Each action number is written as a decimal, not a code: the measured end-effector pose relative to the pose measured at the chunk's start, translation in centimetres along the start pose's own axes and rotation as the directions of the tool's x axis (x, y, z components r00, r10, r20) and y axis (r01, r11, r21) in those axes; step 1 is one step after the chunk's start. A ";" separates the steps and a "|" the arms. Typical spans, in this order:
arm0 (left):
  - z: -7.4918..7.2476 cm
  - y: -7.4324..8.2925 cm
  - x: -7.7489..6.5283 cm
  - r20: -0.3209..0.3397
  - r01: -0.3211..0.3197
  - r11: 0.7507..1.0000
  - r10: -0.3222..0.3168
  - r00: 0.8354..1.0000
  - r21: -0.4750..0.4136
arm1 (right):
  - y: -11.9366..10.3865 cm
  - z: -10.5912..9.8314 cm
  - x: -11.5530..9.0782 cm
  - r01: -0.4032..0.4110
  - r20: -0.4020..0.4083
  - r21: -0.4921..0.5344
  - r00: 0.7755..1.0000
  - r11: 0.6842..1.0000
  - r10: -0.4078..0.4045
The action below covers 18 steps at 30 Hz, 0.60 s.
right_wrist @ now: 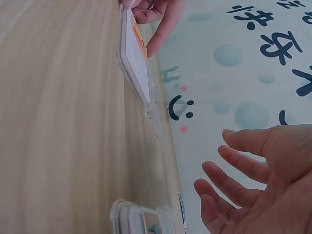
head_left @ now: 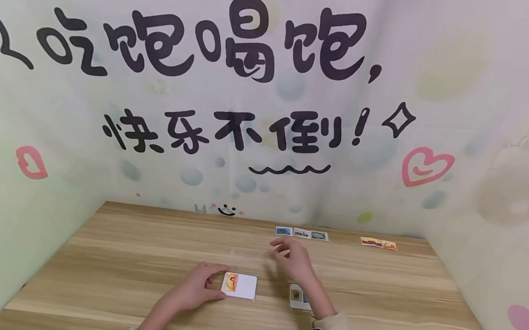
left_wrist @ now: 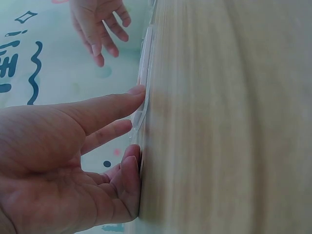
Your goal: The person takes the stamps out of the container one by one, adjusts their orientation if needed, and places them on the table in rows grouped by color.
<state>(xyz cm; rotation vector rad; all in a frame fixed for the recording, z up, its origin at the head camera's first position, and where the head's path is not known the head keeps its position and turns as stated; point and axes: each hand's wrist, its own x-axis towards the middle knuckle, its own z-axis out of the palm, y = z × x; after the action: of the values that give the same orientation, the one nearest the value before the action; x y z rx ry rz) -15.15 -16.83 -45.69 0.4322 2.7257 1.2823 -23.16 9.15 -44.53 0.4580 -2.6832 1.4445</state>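
Note:
My left hand [head_left: 195, 286] holds the left end of a small clear case with a white card [head_left: 246, 287] on top, its thumb and index finger at two corners. In the right wrist view, the card [right_wrist: 135, 68] shows edge-on, standing slightly thick. An orange picture stamp [head_left: 231, 282] lies on the card's left half. My right hand [head_left: 293, 259] hovers empty above the table, farther back and to the right, fingers loosely bent. A second clear case [head_left: 300, 296] with stamps on white lies partly hidden under the right forearm.
Three stamps [head_left: 302, 233] lie in a row near the back edge of the wooden table [head_left: 146, 244]. Two orange-red stamps [head_left: 378, 243] are farther right. A printed cloth wall [head_left: 226, 182] rises behind the table and along both sides.

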 end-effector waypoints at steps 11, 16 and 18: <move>0.0 0.0 0.0 -0.002 0.005 1.000 -0.005 1.000 0.016 | -0.5 0.3 -0.3 -0.024 0.036 0.019 0.999 1.000 0.023; 0.0 0.2 0.0 0.002 0.014 1.000 -0.014 1.000 0.010 | -0.7 0.4 -0.5 -0.027 0.047 0.039 0.999 0.999 0.025; 0.0 0.2 0.0 0.003 0.016 1.000 -0.016 1.000 0.010 | -0.8 0.4 -0.5 -0.023 0.048 0.042 0.999 0.999 0.020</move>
<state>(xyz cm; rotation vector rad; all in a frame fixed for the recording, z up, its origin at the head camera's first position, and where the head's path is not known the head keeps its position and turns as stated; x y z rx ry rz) -15.09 -16.73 -45.52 0.4114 2.7287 1.2640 -22.40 8.55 -44.20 0.4736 -2.7068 1.5180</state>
